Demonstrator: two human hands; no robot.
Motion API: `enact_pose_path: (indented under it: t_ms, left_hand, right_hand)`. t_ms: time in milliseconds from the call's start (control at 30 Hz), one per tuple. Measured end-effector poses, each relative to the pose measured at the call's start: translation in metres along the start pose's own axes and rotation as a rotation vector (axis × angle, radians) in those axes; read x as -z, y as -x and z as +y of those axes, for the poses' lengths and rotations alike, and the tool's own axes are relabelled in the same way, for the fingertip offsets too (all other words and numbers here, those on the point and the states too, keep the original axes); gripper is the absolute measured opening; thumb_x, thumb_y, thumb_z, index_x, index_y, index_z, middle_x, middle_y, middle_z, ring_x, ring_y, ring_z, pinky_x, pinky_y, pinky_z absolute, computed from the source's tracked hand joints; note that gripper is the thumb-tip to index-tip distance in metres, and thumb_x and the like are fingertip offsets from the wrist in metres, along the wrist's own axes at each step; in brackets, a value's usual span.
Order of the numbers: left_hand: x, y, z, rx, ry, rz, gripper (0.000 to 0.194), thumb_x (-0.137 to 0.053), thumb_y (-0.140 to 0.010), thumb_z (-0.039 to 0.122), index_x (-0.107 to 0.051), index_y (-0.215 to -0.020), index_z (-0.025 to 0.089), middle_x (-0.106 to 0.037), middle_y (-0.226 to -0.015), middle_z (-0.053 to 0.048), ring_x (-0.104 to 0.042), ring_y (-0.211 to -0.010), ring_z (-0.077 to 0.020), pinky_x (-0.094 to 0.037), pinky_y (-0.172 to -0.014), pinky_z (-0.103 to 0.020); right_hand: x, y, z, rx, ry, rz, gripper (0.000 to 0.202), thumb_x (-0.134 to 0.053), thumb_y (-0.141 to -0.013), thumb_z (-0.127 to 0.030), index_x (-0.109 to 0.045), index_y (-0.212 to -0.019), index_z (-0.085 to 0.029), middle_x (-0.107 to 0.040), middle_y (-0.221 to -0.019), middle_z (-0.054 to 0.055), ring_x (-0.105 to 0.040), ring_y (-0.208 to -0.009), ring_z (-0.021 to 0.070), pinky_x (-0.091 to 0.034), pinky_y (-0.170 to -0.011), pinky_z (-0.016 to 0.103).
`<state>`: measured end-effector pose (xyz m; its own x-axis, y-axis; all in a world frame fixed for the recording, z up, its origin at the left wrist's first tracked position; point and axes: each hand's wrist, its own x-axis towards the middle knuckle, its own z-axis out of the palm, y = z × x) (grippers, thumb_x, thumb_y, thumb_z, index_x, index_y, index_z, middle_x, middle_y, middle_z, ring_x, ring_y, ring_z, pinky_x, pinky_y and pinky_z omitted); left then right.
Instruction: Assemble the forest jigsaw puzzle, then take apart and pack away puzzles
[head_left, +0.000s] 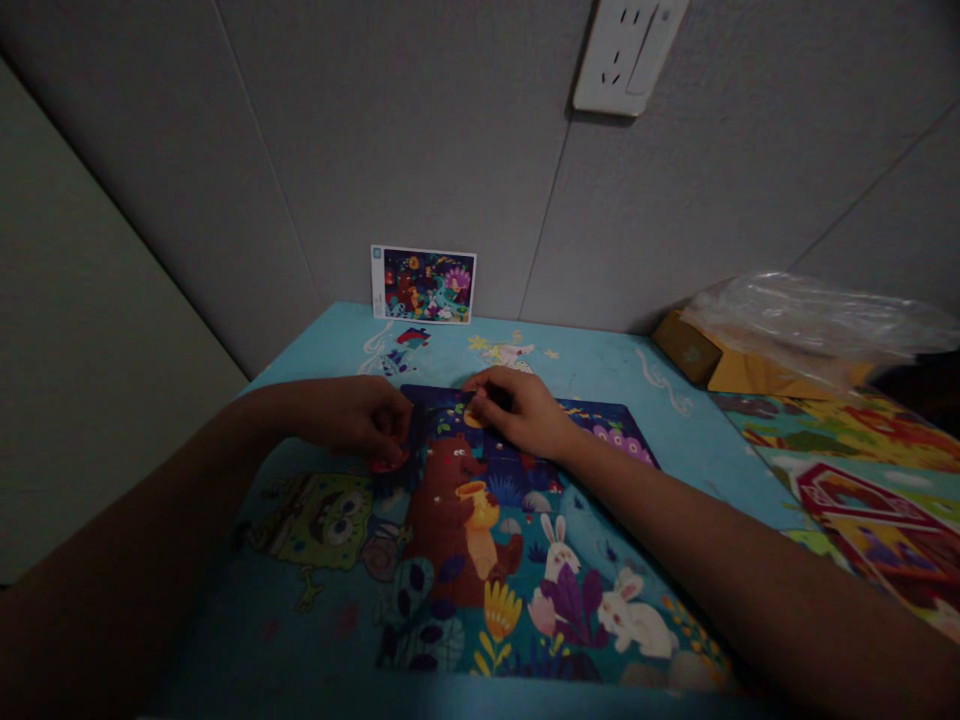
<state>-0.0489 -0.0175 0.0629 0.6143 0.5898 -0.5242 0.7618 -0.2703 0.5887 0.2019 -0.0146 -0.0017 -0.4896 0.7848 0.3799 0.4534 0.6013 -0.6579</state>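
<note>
A jigsaw puzzle [457, 540] lies on the table, with a brown bear, white rabbits and flowers on dark blue. My left hand [375, 420] is at its upper left edge, fingers pinched on a puzzle piece with red print [390, 462]. Over the top edge of the puzzle, my right hand [517, 405] is curled, thumb and forefinger closed at a piece with a yellow-orange patch [473, 416]. Most of that piece is hidden under the fingers. My right wrist and forearm cover part of the puzzle's right side.
A small picture card [429, 285] leans against the grey wall behind. The light blue table cover [600, 360] bears cartoon prints. At right are a yellow-brown box [694, 350], clear plastic wrap [810, 320] and colourful printed sheets [862, 480]. A socket panel [626, 60] is on the wall.
</note>
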Motion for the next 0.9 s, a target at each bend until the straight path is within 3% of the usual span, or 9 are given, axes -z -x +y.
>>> enact_pose_path:
  t_ms: [133, 400, 500, 633, 733, 900]
  left_hand:
    - [0.000, 0.001, 0.005, -0.076, -0.057, -0.002, 0.016, -0.065, -0.076, 0.033, -0.063, -0.078, 0.017, -0.068, -0.071, 0.000, -0.063, -0.067, -0.0146, -0.044, -0.061, -0.022]
    - [-0.004, -0.001, 0.005, -0.099, -0.060, -0.012, 0.013, -0.064, -0.076, 0.030, -0.060, -0.077, 0.018, -0.066, -0.068, 0.001, -0.063, -0.066, -0.0156, -0.043, -0.061, -0.024]
    - [-0.005, -0.001, 0.006, -0.048, -0.042, 0.000, 0.016, -0.064, -0.073, 0.030, -0.056, -0.081, 0.019, -0.066, -0.069, 0.001, -0.063, -0.065, -0.0165, -0.041, -0.058, -0.024]
    - [-0.004, 0.000, 0.005, 0.062, -0.096, 0.104, 0.033, -0.071, -0.065, 0.032, -0.052, -0.089, 0.021, -0.064, -0.064, 0.004, -0.061, -0.061, -0.0167, -0.035, -0.052, -0.023]
    - [-0.003, 0.000, 0.006, 0.050, -0.209, 0.182, 0.033, -0.075, -0.061, 0.036, -0.054, -0.082, 0.020, -0.059, -0.062, 0.004, -0.056, -0.059, -0.0148, -0.032, -0.051, -0.024]
    - [-0.006, 0.001, 0.010, -0.058, -0.165, 0.101, 0.022, -0.070, -0.069, 0.035, -0.060, -0.080, 0.019, -0.056, -0.064, 0.005, -0.052, -0.059, -0.0122, -0.034, -0.053, -0.022]
  right_hand:
    - [0.001, 0.000, -0.001, -0.012, 0.003, -0.011, 0.022, -0.053, -0.083, -0.018, -0.067, -0.100, -0.014, -0.066, -0.080, 0.004, -0.057, -0.071, 0.0140, -0.042, -0.068, 0.027]
    - [0.001, -0.001, -0.003, -0.024, 0.030, -0.023, 0.019, -0.054, -0.082, -0.014, -0.069, -0.094, -0.013, -0.067, -0.082, 0.005, -0.059, -0.075, 0.0142, -0.043, -0.072, 0.028]
    - [0.001, -0.002, -0.003, -0.011, 0.055, -0.030, 0.017, -0.055, -0.083, -0.014, -0.070, -0.092, -0.014, -0.067, -0.082, 0.004, -0.059, -0.076, 0.0141, -0.043, -0.072, 0.028]
    - [0.002, -0.001, -0.005, 0.030, 0.086, -0.046, 0.016, -0.055, -0.085, -0.015, -0.070, -0.090, -0.014, -0.068, -0.083, 0.005, -0.059, -0.077, 0.0145, -0.043, -0.074, 0.028]
    - [0.001, 0.000, -0.006, 0.072, 0.100, -0.069, 0.016, -0.055, -0.083, -0.010, -0.070, -0.089, -0.013, -0.068, -0.082, 0.005, -0.059, -0.077, 0.0141, -0.043, -0.074, 0.028]
    - [0.008, 0.001, -0.016, 0.183, 0.205, -0.188, 0.017, -0.054, -0.085, -0.011, -0.070, -0.093, -0.011, -0.065, -0.086, 0.007, -0.058, -0.082, 0.0153, -0.044, -0.078, 0.028]
